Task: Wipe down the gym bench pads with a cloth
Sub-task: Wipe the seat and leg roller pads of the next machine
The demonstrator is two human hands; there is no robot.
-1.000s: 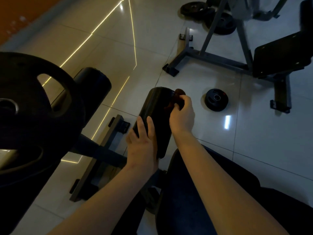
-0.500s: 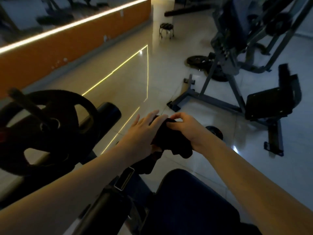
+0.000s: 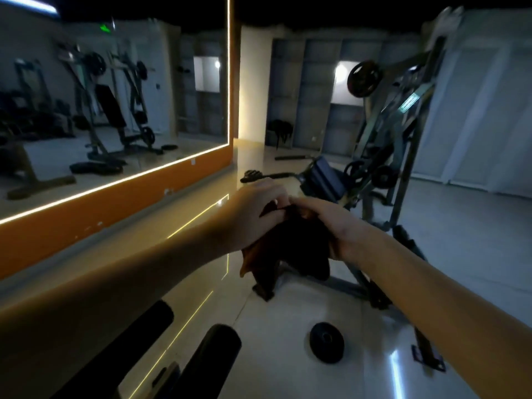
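Note:
A dark cloth (image 3: 290, 249) with an orange-brown edge hangs in the air between both hands at the centre of the view. My left hand (image 3: 253, 214) grips its upper left part with curled fingers. My right hand (image 3: 325, 223) pinches its upper right part. Two black cylindrical roller pads, one (image 3: 218, 352) and another (image 3: 138, 335), lie below at the bottom left, well under the hands and apart from the cloth.
A small black weight plate (image 3: 326, 342) lies on the tiled floor. A grey weight machine (image 3: 383, 145) with a padded seat (image 3: 325, 180) stands ahead right. A large mirror (image 3: 115, 96) over an orange wall band lines the left side.
The view has tilted up from the floor to the room. Both hands left the roller pad and rose with the cloth, now holding it up in the air between them.

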